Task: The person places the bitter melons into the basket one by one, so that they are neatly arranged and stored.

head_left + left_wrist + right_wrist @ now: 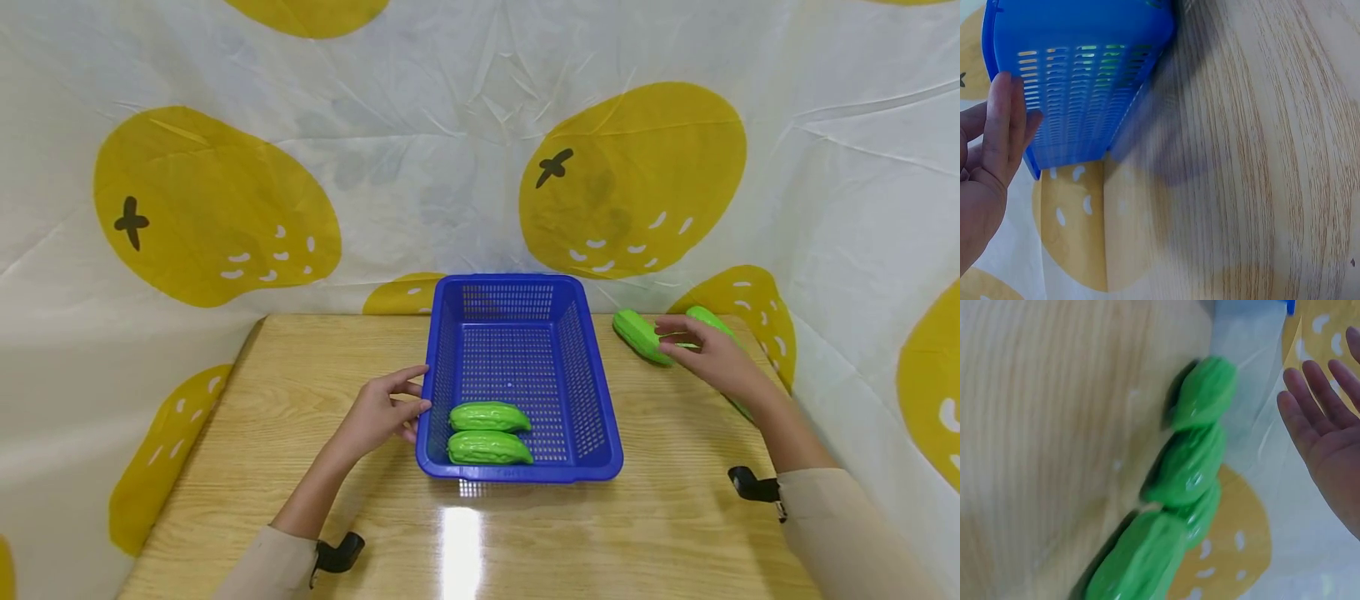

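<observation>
A blue perforated plastic basket [611, 433] stands in the middle of the table. Inside its near left corner lie two green bitter gourds [489, 447], side by side. My left hand [378, 417] touches the basket's left side; in the left wrist view its extended fingers [999, 119] meet the outer wall near the rim. At the table's far right are several more green bitter gourds [1188, 462], lying close together in a row. Over them hovers my right hand [708, 354], partly hiding them in the head view. Its fingers are spread and hold nothing.
The wooden table [315, 358] backs onto a white cloth [420, 192] printed with yellow fruit shapes, which also hangs at both sides. A black wrist strap piece [341, 552] sticks out from the left sleeve, another [752, 485] from the right.
</observation>
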Demonstrator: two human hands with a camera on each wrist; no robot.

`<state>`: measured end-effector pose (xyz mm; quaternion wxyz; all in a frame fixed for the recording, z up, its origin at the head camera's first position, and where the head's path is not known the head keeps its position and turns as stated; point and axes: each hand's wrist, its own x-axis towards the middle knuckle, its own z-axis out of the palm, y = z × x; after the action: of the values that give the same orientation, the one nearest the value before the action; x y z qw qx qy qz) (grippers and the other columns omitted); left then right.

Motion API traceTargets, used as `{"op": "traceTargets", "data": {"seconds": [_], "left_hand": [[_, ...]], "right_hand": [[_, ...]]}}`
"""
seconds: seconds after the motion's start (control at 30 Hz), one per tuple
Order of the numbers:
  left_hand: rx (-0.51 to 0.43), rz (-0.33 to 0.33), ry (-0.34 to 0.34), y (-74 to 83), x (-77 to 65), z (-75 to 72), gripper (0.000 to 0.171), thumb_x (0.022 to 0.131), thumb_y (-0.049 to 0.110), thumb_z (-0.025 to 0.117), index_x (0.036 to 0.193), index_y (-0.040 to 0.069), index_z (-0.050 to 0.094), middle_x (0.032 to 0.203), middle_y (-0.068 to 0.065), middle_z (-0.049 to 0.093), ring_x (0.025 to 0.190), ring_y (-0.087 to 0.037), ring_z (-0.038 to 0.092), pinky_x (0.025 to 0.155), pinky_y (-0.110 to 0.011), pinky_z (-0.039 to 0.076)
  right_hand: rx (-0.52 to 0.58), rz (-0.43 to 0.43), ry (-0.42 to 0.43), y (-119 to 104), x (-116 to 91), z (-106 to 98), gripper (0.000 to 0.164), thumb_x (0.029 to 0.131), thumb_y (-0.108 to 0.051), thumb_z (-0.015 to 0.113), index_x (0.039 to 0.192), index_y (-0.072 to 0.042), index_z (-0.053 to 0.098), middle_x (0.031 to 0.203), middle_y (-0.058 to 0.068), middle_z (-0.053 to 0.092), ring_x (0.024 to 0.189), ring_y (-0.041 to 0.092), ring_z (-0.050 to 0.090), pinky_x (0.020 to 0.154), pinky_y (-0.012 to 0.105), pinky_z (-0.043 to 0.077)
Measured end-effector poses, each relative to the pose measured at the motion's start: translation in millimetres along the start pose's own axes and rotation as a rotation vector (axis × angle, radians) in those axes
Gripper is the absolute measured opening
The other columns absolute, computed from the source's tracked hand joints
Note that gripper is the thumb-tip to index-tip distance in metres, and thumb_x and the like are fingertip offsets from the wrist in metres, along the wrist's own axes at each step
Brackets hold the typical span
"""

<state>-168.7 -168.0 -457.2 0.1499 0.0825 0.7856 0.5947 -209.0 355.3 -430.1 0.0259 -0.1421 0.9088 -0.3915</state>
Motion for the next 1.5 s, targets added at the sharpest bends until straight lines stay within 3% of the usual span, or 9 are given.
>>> {"op": "traceTargets", "data": {"seconds": [0.2, 0.33, 0.43, 0.57, 0.63, 0.8, 1.07, 1.33, 1.5], "left_hand": [[-0.005, 0.001, -0.001, 0.5, 0.3, 0.5, 0.061, 0.096, -0.001, 0.071, 0.153, 0.006, 0.049, 0.118, -0.026, 0.068, 0.066, -0.02, 0.073, 0.057, -0.043, 0.068], [0.0, -0.003, 0.005, 0.5, 0.0, 0.2, 0.061, 0.095, -0.001, 0.071, 0.152, 0.006, 0.05, 0.117, -0.025, 0.068, 0.065, -0.02, 0.073, 0.057, -0.044, 0.068], [-0.005, -0.006, 0.003, 0.9, -0.2, 0.0, 0.061, 0.095, -0.001, 0.071, 0.152, 0.006, 0.05, 0.117, -0.025, 0.068, 0.065, -0.021, 0.073, 0.058, -0.044, 0.068], [-0.005, -0.001, -0.004, 0.9, 0.2, -0.7, 0.061, 0.096, -0.001, 0.07, 0.152, 0.006, 0.05, 0.117, -0.026, 0.068, 0.065, -0.021, 0.073, 0.058, -0.045, 0.068], [-0.002, 0.005, -0.001, 0.9, 0.5, -1.1, 0.06, 0.096, -0.001, 0.07, 0.152, 0.006, 0.05, 0.117, -0.026, 0.068, 0.065, -0.021, 0.073, 0.058, -0.045, 0.068], [-0.002, 0.011, -0.002, 0.7, 0.7, -1.0, 0.06, 0.095, -0.001, 0.071, 0.152, 0.006, 0.051, 0.117, -0.027, 0.068, 0.066, -0.021, 0.073, 0.057, -0.044, 0.068], [-0.001, 0.015, -0.003, -1.2, 0.3, 0.0, 0.059, 0.096, -0.001, 0.071, 0.151, 0.006, 0.051, 0.117, -0.027, 0.067, 0.066, -0.021, 0.073, 0.056, -0.044, 0.068], [0.006, 0.003, 0.002, -1.2, 0.9, 0.0, 0.059, 0.096, 0.0, 0.07, 0.152, 0.007, 0.052, 0.117, -0.026, 0.068, 0.066, -0.021, 0.073, 0.057, -0.043, 0.068], [0.007, 0.007, 0.0, -0.8, 0.2, -0.9, 0.059, 0.096, 0.0, 0.07, 0.152, 0.007, 0.051, 0.117, -0.026, 0.068, 0.066, -0.021, 0.073, 0.057, -0.043, 0.068]], "right_hand": [[-0.061, 0.062, 0.1, 24, -20, -13, 0.047, 0.107, -0.022, 0.059, 0.146, 0.002, 0.051, 0.14, 0.028, 0.057, 0.106, -0.021, 0.046, 0.078, -0.003, 0.044], [-0.143, 0.129, 0.127, 34, -32, -21, 0.046, 0.107, -0.03, 0.058, 0.143, 0.0, 0.055, 0.137, 0.027, 0.06, 0.114, 0.014, 0.063, 0.075, 0.0, 0.043], [-0.194, 0.188, 0.132, 42, -41, -26, 0.049, 0.107, -0.037, 0.058, 0.142, -0.003, 0.056, 0.138, 0.026, 0.061, 0.123, 0.045, 0.057, 0.082, 0.019, 0.055], [-0.204, 0.24, 0.126, 53, -51, -31, 0.054, 0.107, -0.041, 0.056, 0.145, -0.002, 0.053, 0.141, 0.03, 0.057, 0.125, 0.053, 0.052, 0.089, 0.06, 0.055], [-0.206, 0.256, 0.124, 58, -55, -33, 0.056, 0.107, -0.042, 0.055, 0.145, -0.001, 0.052, 0.143, 0.032, 0.054, 0.125, 0.055, 0.051, 0.088, 0.068, 0.051], [-0.234, 0.315, 0.112, 72, -64, -36, 0.063, 0.106, -0.046, 0.055, 0.148, 0.002, 0.049, 0.147, 0.038, 0.047, 0.126, 0.061, 0.047, 0.088, 0.074, 0.048], [-0.242, 0.414, 0.064, 91, -73, -34, 0.089, 0.101, -0.055, 0.06, 0.158, 0.006, 0.028, 0.148, 0.046, 0.036, 0.13, 0.067, 0.037, 0.093, 0.082, 0.042], [-0.227, 0.426, 0.045, 99, -76, -29, 0.094, 0.1, -0.051, 0.064, 0.159, 0.009, 0.022, 0.153, 0.044, 0.03, 0.135, 0.066, 0.032, 0.099, 0.083, 0.037], [-0.277, 0.418, 0.057, 105, -76, -25, 0.095, 0.097, -0.049, 0.069, 0.157, 0.01, 0.026, 0.147, 0.047, 0.036, 0.13, 0.067, 0.035, 0.099, 0.083, 0.037]]}}
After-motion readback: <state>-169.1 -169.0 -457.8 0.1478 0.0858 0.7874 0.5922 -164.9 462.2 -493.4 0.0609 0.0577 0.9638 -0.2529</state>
